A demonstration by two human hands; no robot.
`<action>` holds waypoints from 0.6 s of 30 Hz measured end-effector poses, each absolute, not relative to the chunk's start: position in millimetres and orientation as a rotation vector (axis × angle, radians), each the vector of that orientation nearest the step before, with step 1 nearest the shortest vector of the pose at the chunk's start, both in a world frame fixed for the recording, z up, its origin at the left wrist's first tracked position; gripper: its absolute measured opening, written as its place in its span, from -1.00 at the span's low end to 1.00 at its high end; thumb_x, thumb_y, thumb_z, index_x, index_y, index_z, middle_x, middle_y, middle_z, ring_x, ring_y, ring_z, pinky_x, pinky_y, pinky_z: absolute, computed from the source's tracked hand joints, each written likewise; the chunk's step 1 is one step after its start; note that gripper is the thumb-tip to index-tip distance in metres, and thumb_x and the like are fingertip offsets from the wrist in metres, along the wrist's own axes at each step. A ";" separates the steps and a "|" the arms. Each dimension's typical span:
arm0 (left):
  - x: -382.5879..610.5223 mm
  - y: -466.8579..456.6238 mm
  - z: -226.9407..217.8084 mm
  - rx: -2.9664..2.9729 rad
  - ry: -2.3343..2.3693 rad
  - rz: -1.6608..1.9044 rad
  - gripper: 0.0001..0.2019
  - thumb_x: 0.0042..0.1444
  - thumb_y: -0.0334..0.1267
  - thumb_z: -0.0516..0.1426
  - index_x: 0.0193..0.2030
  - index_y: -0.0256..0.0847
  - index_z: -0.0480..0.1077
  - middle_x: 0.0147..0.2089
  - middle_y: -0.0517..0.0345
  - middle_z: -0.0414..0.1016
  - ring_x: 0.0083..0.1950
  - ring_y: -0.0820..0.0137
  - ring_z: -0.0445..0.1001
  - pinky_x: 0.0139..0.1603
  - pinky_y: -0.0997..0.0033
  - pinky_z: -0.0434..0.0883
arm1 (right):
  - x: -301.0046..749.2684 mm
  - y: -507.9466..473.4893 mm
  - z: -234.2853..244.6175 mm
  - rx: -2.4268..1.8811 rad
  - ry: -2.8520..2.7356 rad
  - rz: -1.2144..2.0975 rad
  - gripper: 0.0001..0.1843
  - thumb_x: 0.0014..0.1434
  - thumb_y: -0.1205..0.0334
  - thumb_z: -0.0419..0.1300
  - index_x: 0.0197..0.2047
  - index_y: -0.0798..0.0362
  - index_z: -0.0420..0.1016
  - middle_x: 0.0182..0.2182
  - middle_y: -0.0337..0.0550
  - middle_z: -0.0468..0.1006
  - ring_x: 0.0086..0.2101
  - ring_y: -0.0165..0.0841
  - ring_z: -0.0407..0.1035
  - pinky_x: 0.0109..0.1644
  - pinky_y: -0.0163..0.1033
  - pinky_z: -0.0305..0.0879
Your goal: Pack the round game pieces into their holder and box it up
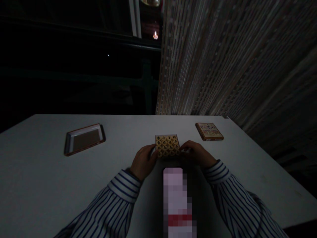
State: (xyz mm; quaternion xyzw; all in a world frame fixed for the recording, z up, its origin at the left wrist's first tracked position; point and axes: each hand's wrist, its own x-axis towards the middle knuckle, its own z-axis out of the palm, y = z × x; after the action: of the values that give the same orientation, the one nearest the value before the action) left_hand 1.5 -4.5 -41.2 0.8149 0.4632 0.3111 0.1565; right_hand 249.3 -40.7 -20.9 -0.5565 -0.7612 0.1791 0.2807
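Note:
A block of small yellow wooden tiles [167, 144] with dark characters lies packed together on the white table [44, 185], in the middle. My left hand [143, 162] presses against the block's left edge. My right hand [198, 153] presses against its right edge. Both hands' fingers curl in around the tiles, squeezing them from both sides. Striped shirt sleeves cover both forearms.
An open box tray [84, 138] with a reddish rim lies to the left. A flat box lid [209, 131] with a printed face lies to the right. A slatted wall [237, 56] rises behind the table's right side. The room is dark.

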 end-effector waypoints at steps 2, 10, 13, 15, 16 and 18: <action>1.0 -6.1 -40.9 2.348 1.299 0.887 -0.65 0.13 -0.15 -0.01 -0.01 -0.24 0.35 -0.05 -0.01 0.48 -0.01 0.26 0.41 0.01 0.18 0.36 | 250.2 -40.2 -22.8 -1.461 -2.053 0.478 -0.83 0.01 0.27 0.21 -0.26 0.06 0.47 -0.35 -0.15 0.47 -0.37 -0.39 0.36 -0.31 -0.29 0.30; 0.3 -7.2 -41.1 2.352 1.263 0.888 -0.64 0.08 -0.12 0.05 -0.02 -0.26 0.35 -0.06 -0.02 0.48 -0.03 0.27 0.42 0.00 0.20 0.36 | 250.7 -38.9 -24.6 -1.309 -2.106 0.407 -0.83 0.03 0.27 0.20 -0.25 0.07 0.43 -0.34 -0.14 0.44 -0.34 -0.39 0.33 -0.27 -0.26 0.31; 0.5 -6.8 -41.8 2.350 1.267 0.894 -0.65 0.08 -0.12 0.05 -0.03 -0.25 0.36 -0.07 -0.01 0.49 -0.03 0.26 0.43 -0.02 0.19 0.37 | 250.5 -39.2 -22.9 -1.313 -2.100 0.418 -0.83 0.03 0.24 0.20 -0.25 0.06 0.44 -0.32 -0.14 0.44 -0.32 -0.38 0.34 -0.25 -0.25 0.31; 0.6 -6.6 -42.3 2.348 1.265 0.894 -0.65 0.08 -0.13 0.05 -0.03 -0.25 0.35 -0.07 -0.01 0.49 -0.04 0.26 0.43 -0.02 0.18 0.37 | 250.1 -39.7 -21.6 -1.327 -2.095 0.418 -0.82 0.02 0.23 0.20 -0.26 0.07 0.44 -0.32 -0.13 0.44 -0.32 -0.38 0.34 -0.25 -0.25 0.31; 0.6 -6.5 -42.5 2.346 1.264 0.893 -0.65 0.08 -0.13 0.05 -0.03 -0.25 0.35 -0.07 -0.01 0.49 -0.04 0.26 0.43 -0.02 0.18 0.37 | 249.9 -40.0 -21.0 -1.333 -2.098 0.416 -0.82 0.03 0.23 0.20 -0.26 0.08 0.44 -0.32 -0.13 0.44 -0.32 -0.38 0.34 -0.25 -0.25 0.31; 0.6 -6.3 -42.8 2.340 1.260 0.891 -0.65 0.09 -0.13 0.04 -0.03 -0.25 0.35 -0.07 -0.01 0.48 -0.03 0.26 0.42 -0.01 0.19 0.37 | 249.4 -40.3 -20.2 -1.335 -2.100 0.410 -0.81 0.03 0.23 0.20 -0.25 0.08 0.44 -0.33 -0.12 0.44 -0.33 -0.39 0.33 -0.25 -0.26 0.31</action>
State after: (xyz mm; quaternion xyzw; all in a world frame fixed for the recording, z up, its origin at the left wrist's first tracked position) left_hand 0.6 -6.3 -42.8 0.8228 0.4431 0.3134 0.1685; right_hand 249.4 -40.3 -20.2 -0.5041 -0.7930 0.1549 0.3051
